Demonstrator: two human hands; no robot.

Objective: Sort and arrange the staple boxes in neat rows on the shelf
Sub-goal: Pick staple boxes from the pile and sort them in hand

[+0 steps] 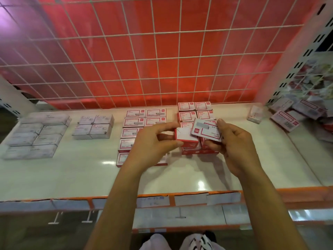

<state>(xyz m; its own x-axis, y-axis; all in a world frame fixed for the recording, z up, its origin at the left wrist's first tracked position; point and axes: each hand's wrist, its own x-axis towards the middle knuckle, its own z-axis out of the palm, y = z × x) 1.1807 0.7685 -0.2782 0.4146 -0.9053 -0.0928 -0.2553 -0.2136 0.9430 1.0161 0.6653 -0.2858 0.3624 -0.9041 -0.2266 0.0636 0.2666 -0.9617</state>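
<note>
While both hands hang over the white shelf (90,174), each one holds a small staple box. The left hand (153,141) pinches a red and white box (185,137) between its thumb and fingers. The right hand (236,143) curls its fingers round a tilted box (207,131) with its label facing up. The two boxes touch, in front of the red stack (196,112) near the back of the shelf. Just left of that stack, white boxes with red frames (138,121) lie in two neat rows, partly hidden by the left hand. Farther left sit a small grey group (93,127) and a bigger grey group (36,136). One lone box (255,114) stands to the right, near a messy pile (295,112) of boxes. A wire grid (144,60) stands behind it all.
</note>
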